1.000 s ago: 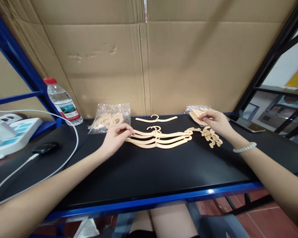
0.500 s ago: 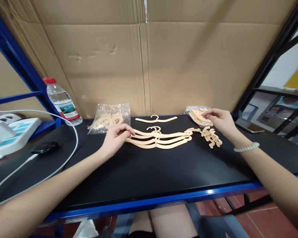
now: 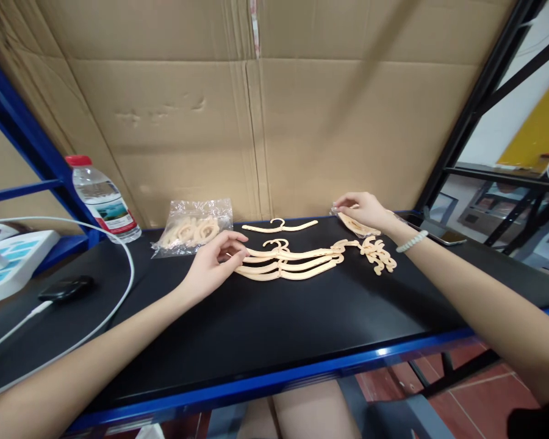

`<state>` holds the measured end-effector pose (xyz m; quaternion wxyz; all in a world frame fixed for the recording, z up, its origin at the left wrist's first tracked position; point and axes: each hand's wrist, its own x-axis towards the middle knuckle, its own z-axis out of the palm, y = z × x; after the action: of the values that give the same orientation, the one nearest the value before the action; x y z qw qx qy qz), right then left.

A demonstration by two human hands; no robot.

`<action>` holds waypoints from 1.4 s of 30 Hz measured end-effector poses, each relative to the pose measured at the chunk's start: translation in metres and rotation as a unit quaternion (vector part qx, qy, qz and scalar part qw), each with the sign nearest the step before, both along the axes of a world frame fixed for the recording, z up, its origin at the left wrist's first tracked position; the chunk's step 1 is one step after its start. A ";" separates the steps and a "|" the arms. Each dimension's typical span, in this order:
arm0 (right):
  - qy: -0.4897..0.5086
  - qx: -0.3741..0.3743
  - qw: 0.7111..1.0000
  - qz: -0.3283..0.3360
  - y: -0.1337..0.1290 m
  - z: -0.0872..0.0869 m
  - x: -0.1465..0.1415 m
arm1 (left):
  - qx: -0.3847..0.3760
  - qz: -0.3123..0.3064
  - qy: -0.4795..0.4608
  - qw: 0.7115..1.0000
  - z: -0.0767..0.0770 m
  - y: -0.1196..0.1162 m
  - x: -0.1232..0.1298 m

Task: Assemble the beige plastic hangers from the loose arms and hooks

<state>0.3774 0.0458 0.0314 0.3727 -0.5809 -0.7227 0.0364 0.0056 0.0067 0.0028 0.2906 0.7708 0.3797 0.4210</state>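
Observation:
Several thin cream clothes hangers (image 3: 302, 266) lie stacked across the black table, hooks pointing away from me. My left hand (image 3: 217, 261) holds their left ends between thumb and fingers. On the right, my right hand (image 3: 363, 210) reaches over a clear plastic bag of cream pieces (image 3: 359, 228), fingertips closed at its upper left edge; the palm hides part of the bag. One separate hanger (image 3: 281, 228) lies behind the stack. Small curved cream parts (image 3: 379, 255) are heaped at the stack's right end.
Another clear bag of cream pieces (image 3: 192, 231) rests at the back left. Beyond it stands a red-capped water bottle (image 3: 107, 204). A white power strip (image 3: 18, 262), a black charger (image 3: 66, 288) and a cable occupy the left side. A phone (image 3: 439, 233) lies at right; cardboard (image 3: 165, 140) walls the back.
My right hand has shifted left across the right-hand bag, to its upper left edge. My left hand stays at the hanger ends. The whole view has shifted slightly.

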 end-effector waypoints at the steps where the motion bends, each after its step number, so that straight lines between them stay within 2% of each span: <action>1: -0.016 -0.006 1.000 0.009 0.006 0.003 -0.003 | 0.002 -0.005 0.006 1.000 0.000 0.000 0.000; 4: -0.062 -0.025 0.997 0.028 0.023 0.009 -0.011 | -0.009 -0.022 0.013 1.000 0.003 0.001 -0.002; 7: -0.107 -0.049 0.992 0.042 0.039 0.005 -0.016 | -0.042 -0.022 -0.007 0.999 0.006 0.003 -0.004; 13: -0.200 -0.120 0.968 0.093 0.066 -0.016 -0.026 | -0.083 -0.002 -0.069 0.994 0.007 0.009 -0.007; 21: -0.246 -0.149 0.952 0.107 0.084 -0.041 -0.040 | -0.088 -0.008 -0.068 0.994 0.004 0.008 -0.008; 25: -0.226 -0.150 0.958 0.093 0.074 -0.041 -0.037 | -0.097 -0.007 -0.063 0.993 0.007 0.007 -0.008; 31: -0.156 -0.150 0.973 0.083 0.041 -0.030 -0.026 | -0.117 -0.010 -0.057 0.991 0.013 0.002 -0.006; 37: -0.009 -0.100 0.993 0.054 -0.001 -0.027 -0.018 | -0.164 -0.078 -0.027 0.983 0.014 -0.014 0.006; 42: 0.102 -0.024 0.994 -0.001 -0.036 -0.025 -0.012 | -0.192 -0.129 -0.008 0.973 0.015 -0.028 0.016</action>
<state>0.3652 0.0099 0.0061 0.4305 -0.5839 -0.6790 0.1129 0.0213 -0.0210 0.0173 0.4877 0.7400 0.3483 0.3054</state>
